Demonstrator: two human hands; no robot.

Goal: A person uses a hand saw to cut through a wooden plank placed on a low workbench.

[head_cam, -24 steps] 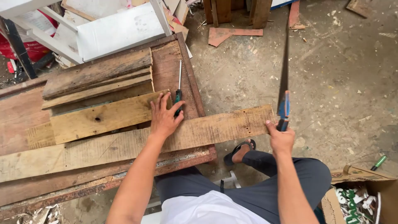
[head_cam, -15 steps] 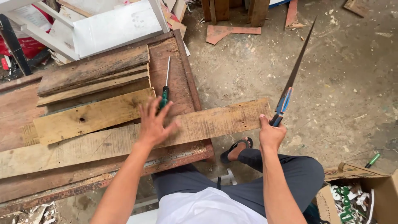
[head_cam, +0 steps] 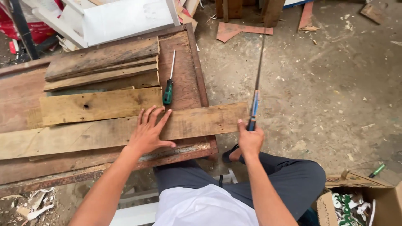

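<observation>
Head cam, looking down at a beat-up wooden workbench (head_cam: 190, 54) with a pile of boards on it. Left hand (head_cam: 147, 133) is flat on the long plank (head_cam: 104, 133), fingers spread out and loose, palm pressing down, not gripping anything. That plank runs across the bench front and its end sticks out past the bench edge toward 3 o'clock.

Right hand (head_cam: 250, 140) is clenched around the handle of a handsaw (head_cam: 254, 90), blue near the grip. The blade is seen edge-on, pointing up toward 12 o'clock, right at the overhanging end of the plank; can't tell if the teeth are actually touching the wood.

At 12 o'clock from the left hand, just beside the fingertips, there's a green-handled screwdriver (head_cam: 169, 86) lying on the bench. A shorter pale board (head_cam: 98, 105) sits at 10 o'clock, with darker weathered planks (head_cam: 102, 62) stacked beyond it. Cardboard box (head_cam: 360, 199) on the floor at 5 o'clock.
</observation>
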